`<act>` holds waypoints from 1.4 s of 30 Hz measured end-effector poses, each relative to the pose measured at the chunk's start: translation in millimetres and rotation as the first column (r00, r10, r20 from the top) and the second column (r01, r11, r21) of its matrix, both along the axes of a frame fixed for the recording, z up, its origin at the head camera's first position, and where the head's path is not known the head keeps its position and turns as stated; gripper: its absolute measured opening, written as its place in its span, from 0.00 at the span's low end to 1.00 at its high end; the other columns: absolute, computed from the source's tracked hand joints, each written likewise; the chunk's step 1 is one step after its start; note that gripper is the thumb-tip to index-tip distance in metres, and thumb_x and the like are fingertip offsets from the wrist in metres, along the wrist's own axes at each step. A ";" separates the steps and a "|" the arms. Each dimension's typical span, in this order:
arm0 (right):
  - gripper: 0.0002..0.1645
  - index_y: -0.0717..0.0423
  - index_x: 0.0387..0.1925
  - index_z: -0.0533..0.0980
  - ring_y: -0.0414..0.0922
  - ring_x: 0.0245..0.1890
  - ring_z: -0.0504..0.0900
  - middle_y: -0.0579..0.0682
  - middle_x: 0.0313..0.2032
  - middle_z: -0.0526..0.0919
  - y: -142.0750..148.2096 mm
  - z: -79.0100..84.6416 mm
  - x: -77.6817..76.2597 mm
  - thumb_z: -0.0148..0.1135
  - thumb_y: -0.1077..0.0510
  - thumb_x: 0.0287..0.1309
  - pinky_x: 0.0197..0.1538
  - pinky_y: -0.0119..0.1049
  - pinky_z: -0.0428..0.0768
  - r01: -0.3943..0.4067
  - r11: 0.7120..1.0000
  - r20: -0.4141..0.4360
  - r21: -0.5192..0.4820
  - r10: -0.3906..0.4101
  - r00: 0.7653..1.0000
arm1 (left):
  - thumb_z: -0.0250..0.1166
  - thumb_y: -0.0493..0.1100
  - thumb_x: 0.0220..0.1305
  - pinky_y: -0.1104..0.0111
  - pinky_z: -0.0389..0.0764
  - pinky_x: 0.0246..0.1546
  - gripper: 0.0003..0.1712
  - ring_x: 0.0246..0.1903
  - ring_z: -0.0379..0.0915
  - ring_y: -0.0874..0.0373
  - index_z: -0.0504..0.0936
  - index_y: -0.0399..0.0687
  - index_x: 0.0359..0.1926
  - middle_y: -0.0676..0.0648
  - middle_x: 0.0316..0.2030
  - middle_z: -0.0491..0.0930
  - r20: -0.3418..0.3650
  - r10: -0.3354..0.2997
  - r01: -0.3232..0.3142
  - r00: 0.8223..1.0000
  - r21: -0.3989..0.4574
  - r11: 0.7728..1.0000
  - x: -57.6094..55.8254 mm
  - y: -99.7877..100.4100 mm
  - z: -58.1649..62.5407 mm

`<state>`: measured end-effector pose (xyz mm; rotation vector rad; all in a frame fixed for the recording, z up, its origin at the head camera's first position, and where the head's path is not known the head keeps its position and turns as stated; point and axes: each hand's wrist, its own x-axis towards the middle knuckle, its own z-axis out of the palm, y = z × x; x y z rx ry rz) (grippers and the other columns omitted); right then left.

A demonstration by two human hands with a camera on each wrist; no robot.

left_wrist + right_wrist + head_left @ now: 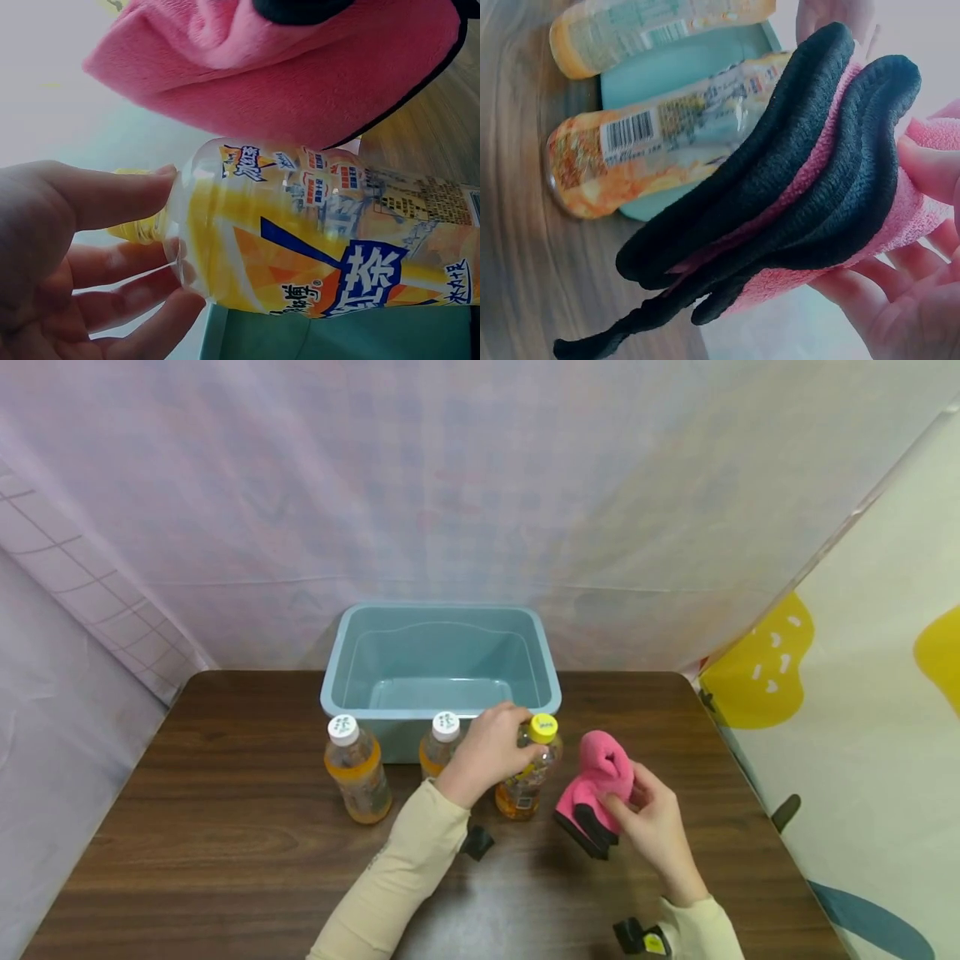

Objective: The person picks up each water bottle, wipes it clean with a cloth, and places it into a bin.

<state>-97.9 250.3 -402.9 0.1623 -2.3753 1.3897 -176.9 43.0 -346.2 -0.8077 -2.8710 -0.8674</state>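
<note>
On the bench [225, 793]: a blue-green tub [450, 652] at the back; in front of it, from left to right, the left white-capped bottle [358, 781], the middle white-capped bottle [432, 758] and the yellow-capped bottle [528, 777].
Left hand [491, 747]: grasping the yellow-capped bottle at its neck, thumb on one side, fingers on the other.
Right hand [654, 822]: pinching the pink cloth [592, 760], which hangs folded just to the right of that bottle.
Bottle and cloth: the step in hand looks like steadying the bottle with the cloth readied beside it, probably for wiping.
Cloth's next move: likely calls for laying it against the bottle's side while the neck stays firmly held.
Behind the left hand: much of the middle bottle is hidden.
Cloth folds: they cover the right fingertips; whether cloth and bottle touch, I cannot tell.
Bottle's base: cut off in the left wrist view; whether it rests on the bench is unclear.
</note>
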 end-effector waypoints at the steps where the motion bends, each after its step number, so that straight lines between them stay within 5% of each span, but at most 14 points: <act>1: 0.20 0.68 0.42 0.74 0.29 0.33 0.77 0.29 0.34 0.75 -1.6 0.7 -0.6 0.63 0.75 0.43 0.31 0.24 0.78 0.001 1.000 -0.003 -0.003 -0.001 1.000 | 0.67 0.51 0.52 0.66 0.74 0.43 0.27 0.40 0.73 0.55 0.77 0.40 0.50 0.45 0.40 0.78 0.003 0.000 0.000 1.000 0.001 1.000 -0.1 0.1 0.0; 15: 0.20 0.66 0.44 0.74 0.31 0.34 0.78 0.33 0.35 0.77 -22.0 7.4 -12.7 0.65 0.71 0.45 0.33 0.28 0.79 0.006 0.996 0.045 -0.086 -0.002 0.999 | 0.68 0.50 0.51 0.67 0.74 0.42 0.26 0.39 0.73 0.56 0.78 0.40 0.49 0.46 0.39 0.77 0.028 -0.016 0.016 0.999 0.020 1.000 -1.8 0.1 0.2; 24: 0.21 0.65 0.47 0.73 0.32 0.35 0.78 0.56 0.40 0.79 -25.0 8.9 -24.9 0.64 0.68 0.48 0.36 0.28 0.78 -0.023 0.995 0.075 -0.098 0.030 0.997 | 0.68 0.51 0.52 0.67 0.74 0.43 0.27 0.40 0.72 0.56 0.77 0.40 0.50 0.46 0.41 0.77 0.053 -0.018 0.017 0.998 0.031 0.999 -0.9 -0.6 0.4; 31: 0.22 0.67 0.47 0.73 0.32 0.37 0.77 0.47 0.39 0.79 -23.8 6.4 -32.3 0.64 0.71 0.46 0.38 0.27 0.77 -0.087 0.992 0.025 -0.097 0.090 0.996 | 0.67 0.50 0.52 0.66 0.74 0.44 0.26 0.42 0.73 0.55 0.77 0.41 0.50 0.46 0.44 0.79 0.043 -0.018 0.017 0.999 0.024 1.000 -1.6 -1.8 0.5; 36: 0.24 0.64 0.49 0.72 0.34 0.38 0.77 0.35 0.38 0.78 -19.2 4.9 -36.2 0.65 0.67 0.47 0.39 0.28 0.77 -0.130 0.986 0.080 -0.108 0.139 0.987 | 0.67 0.50 0.53 0.66 0.74 0.45 0.26 0.43 0.74 0.55 0.77 0.41 0.51 0.45 0.46 0.79 0.049 -0.023 0.021 0.999 0.022 1.000 -1.5 -1.4 0.2; 42: 0.25 0.62 0.51 0.70 0.36 0.37 0.76 0.40 0.39 0.77 -13.5 5.6 -41.0 0.64 0.65 0.49 0.39 0.30 0.78 -0.205 0.976 0.134 -0.071 0.213 0.968 | 0.67 0.49 0.53 0.67 0.74 0.45 0.25 0.43 0.74 0.56 0.77 0.41 0.50 0.46 0.46 0.79 0.046 -0.027 0.026 0.999 0.028 0.999 -1.5 -0.8 -0.9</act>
